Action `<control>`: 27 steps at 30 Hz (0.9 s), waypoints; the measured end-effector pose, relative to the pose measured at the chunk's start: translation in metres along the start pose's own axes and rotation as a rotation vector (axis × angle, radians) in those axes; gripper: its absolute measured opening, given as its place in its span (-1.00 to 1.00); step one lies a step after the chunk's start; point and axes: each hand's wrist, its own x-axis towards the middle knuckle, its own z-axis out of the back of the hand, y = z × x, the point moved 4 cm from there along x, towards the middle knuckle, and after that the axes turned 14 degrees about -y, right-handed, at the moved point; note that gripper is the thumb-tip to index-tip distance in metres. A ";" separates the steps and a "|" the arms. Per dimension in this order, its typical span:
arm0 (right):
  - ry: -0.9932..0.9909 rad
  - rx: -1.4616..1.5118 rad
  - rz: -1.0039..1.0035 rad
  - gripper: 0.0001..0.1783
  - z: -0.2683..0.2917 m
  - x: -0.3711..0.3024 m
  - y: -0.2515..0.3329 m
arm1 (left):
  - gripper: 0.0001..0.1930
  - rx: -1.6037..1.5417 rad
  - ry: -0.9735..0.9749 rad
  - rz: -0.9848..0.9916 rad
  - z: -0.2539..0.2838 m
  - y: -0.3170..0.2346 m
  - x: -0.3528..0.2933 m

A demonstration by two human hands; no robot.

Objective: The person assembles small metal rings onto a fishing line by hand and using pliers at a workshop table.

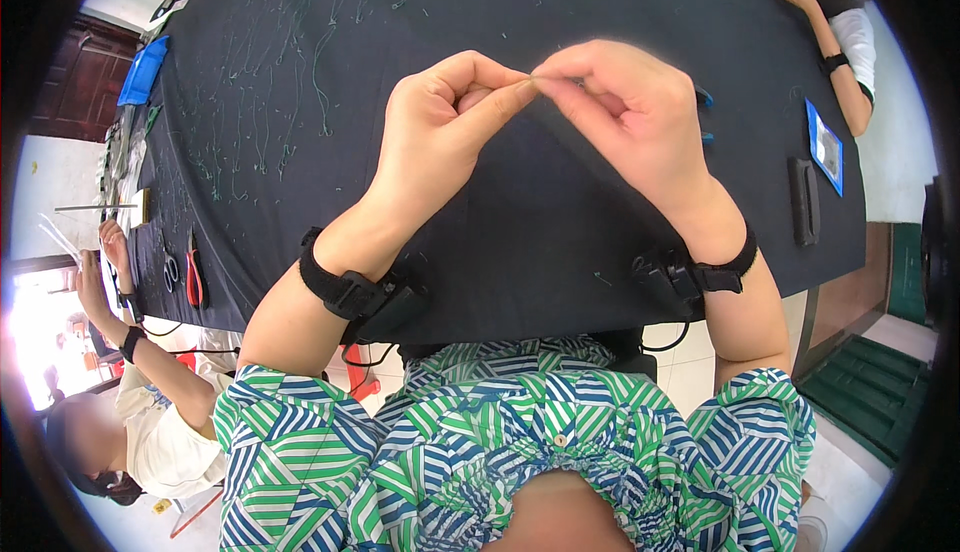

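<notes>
Above the black-covered table, my left hand (432, 132) and my right hand (640, 112) meet fingertip to fingertip. Each is closed in a pinch of thumb and forefinger, with the other fingers curled in. Whatever sits between the tips is too fine to make out. Thin green threads (318, 82) with small knots or loops lie spread over the cloth to the left of my hands. Beyond my right hand, a blue-handled tool (706, 98) is partly hidden by it.
Red-handled pliers (194, 277) and scissors (171, 270) lie at the table's left edge. To the right are a black oblong case (803, 202) and a blue-edged packet (826, 147). One person at left holds thin white strips (62, 240); another person's arm (845, 77) shows top right.
</notes>
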 end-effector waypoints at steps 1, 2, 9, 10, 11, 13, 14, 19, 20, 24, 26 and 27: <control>0.009 0.004 -0.056 -0.90 0.001 -0.001 -0.004 | -0.86 0.064 0.048 0.015 -0.001 -0.002 -0.002; 0.009 0.004 -0.056 -0.90 0.001 -0.002 -0.004 | -0.86 0.064 0.047 0.015 -0.001 -0.003 -0.002; 0.128 0.216 -0.519 -0.89 -0.005 -0.013 -0.032 | -0.87 0.109 0.050 -0.052 0.000 -0.006 -0.004; 0.160 0.265 -0.595 -0.87 -0.007 -0.015 -0.034 | -0.88 0.116 0.046 -0.068 0.000 -0.006 -0.004; 0.161 0.265 -0.595 -0.87 -0.007 -0.015 -0.034 | -0.88 0.116 0.045 -0.068 0.001 -0.005 -0.004; 0.304 0.324 -0.759 -0.87 -0.014 -0.021 -0.034 | -0.88 0.076 -0.005 -0.091 0.004 -0.001 -0.002; 0.305 0.324 -0.759 -0.87 -0.016 -0.023 -0.034 | -0.88 0.076 -0.006 -0.091 0.002 0.001 -0.001; 0.371 0.289 -0.715 -0.86 -0.022 -0.028 -0.023 | -0.88 -0.142 -0.182 -0.021 0.006 0.004 0.004; 0.411 0.248 -0.682 -0.86 -0.022 -0.029 -0.020 | -0.88 -0.141 -0.184 -0.021 0.007 0.005 0.005; 0.502 0.106 -0.408 -0.89 -0.022 -0.026 -0.013 | -0.84 -0.408 -0.199 0.170 0.015 0.019 0.010; 0.511 0.095 -0.470 -0.87 -0.021 -0.027 -0.015 | -0.87 -0.463 -0.304 0.253 0.017 0.022 0.010; 0.520 0.084 -0.532 -0.85 -0.020 -0.028 -0.017 | -0.88 -0.478 -0.293 0.270 0.020 0.025 0.011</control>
